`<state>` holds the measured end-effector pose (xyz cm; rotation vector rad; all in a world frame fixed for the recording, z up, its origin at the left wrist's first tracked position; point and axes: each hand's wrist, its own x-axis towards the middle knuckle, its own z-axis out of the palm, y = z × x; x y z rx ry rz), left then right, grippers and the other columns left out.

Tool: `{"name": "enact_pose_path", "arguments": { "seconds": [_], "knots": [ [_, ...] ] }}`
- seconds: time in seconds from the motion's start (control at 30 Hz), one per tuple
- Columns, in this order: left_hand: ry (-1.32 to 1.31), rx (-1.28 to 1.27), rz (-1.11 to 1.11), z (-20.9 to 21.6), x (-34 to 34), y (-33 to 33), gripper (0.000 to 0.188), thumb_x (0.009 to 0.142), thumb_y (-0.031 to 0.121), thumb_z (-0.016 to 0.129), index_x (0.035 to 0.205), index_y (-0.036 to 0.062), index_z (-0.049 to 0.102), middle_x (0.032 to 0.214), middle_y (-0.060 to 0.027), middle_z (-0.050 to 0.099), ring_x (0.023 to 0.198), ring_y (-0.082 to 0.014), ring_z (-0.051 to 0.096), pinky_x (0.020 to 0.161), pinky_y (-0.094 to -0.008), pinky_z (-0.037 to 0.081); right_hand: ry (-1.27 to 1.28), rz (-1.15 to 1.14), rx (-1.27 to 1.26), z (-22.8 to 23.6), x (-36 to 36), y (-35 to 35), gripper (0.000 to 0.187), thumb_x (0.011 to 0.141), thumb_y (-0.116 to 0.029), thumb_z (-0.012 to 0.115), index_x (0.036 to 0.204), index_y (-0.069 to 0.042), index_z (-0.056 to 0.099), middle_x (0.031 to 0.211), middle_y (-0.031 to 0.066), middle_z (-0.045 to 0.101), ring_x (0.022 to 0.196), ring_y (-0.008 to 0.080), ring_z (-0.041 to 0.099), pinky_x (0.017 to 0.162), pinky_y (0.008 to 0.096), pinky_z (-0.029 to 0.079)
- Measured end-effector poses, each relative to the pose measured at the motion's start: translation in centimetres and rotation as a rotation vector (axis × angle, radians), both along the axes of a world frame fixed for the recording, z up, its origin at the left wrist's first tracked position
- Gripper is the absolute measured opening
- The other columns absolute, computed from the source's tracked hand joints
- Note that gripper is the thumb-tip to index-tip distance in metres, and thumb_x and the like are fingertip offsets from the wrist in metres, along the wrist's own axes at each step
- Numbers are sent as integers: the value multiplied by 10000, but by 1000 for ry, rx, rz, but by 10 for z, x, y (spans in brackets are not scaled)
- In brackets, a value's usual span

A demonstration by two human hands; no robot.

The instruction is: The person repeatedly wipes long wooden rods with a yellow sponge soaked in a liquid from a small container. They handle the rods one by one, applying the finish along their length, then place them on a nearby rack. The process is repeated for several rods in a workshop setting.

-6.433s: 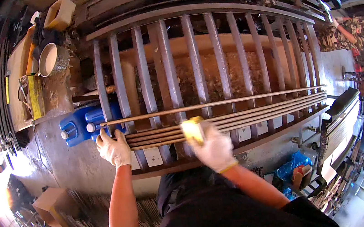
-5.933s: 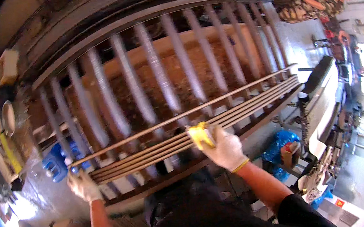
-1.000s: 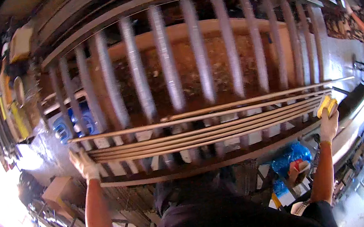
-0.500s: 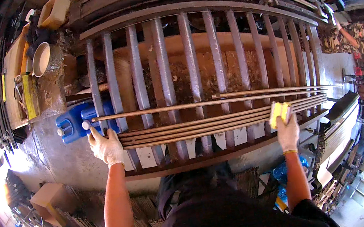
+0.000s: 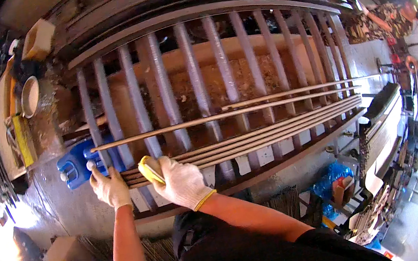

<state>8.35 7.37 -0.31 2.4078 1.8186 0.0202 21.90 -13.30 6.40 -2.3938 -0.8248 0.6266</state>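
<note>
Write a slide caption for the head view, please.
Right hand holds yellow pad at rods on barred frame, left hand near their ends.

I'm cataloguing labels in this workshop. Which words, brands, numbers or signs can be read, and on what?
None can be read.
Blue jugs: no print I can make out.
Yellow pad in the right hand, and rods: none visible.
Orange-red mark at the lower right: too small to read.
</note>
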Motion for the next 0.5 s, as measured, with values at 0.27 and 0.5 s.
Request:
{"name": "enact_pose_path", "arguments": {
  "seconds": [0.27,0.5],
  "knots": [
    [-33,-28,-15,-12,-23,9,654,1146,377,654,1721,100,514,1662,-326,521,1506,-518,543,1250,-573,456,-37,-276,-159,38,144,-234,468,978,-414,846,1336,-139,720,1033,145,839,837,421,820,739,562,662],
    [24,32,-83,-59,-78,49,626,1195,384,593,1748,108,488,1670,-306,509,1517,-496,521,1265,-573,425,-398,-460,-480,23,302,-511,561,940,-405,883,1358,-88,686,1031,212,830,911,466,815,823,587,652]
  ]
}}
